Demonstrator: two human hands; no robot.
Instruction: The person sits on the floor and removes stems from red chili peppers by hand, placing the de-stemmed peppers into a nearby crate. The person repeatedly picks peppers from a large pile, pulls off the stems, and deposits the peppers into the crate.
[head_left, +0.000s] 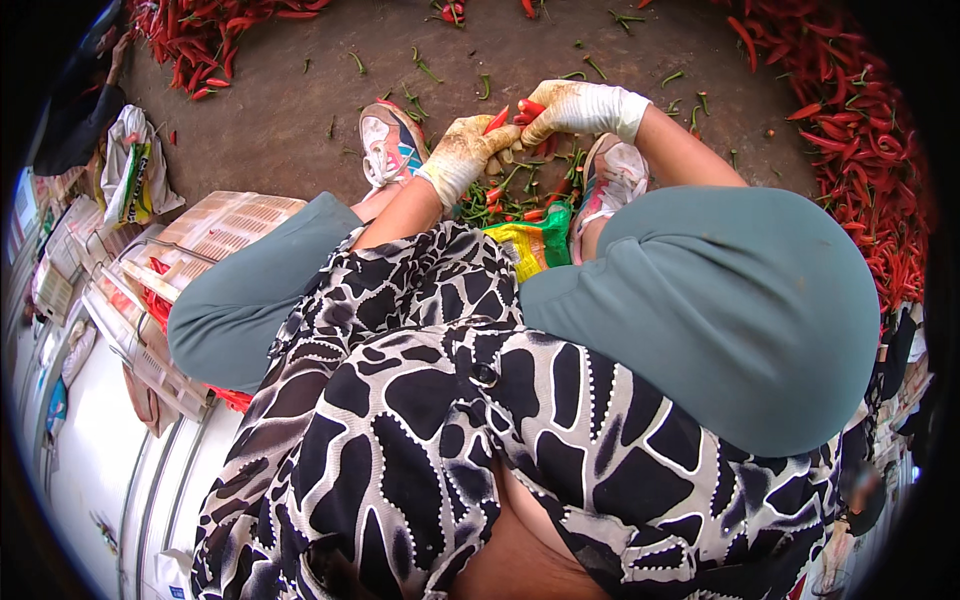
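Both my hands wear stained pale gloves and meet above the floor between my shoes. My left hand (466, 150) is closed on a red chili pepper (497, 120), whose tip sticks up past the fingers. Red chili peppers (532, 108) also show in my right hand (564, 109), gripped between thumb and fingers. The fingertips of the two hands nearly touch; whether they share a pepper cannot be told. Beneath them lies a heap of green stems and red pepper bits (487, 196), beside a yellow and green printed plastic bag (541, 240).
Red peppers are piled at the right (855, 150) and upper left (202, 37). Loose green stems (425, 66) dot the brown floor (277, 97). A plastic crate (225, 225) stands by my left knee, near a white sack (135, 165). Another person's dark sleeve (94, 120) shows far left.
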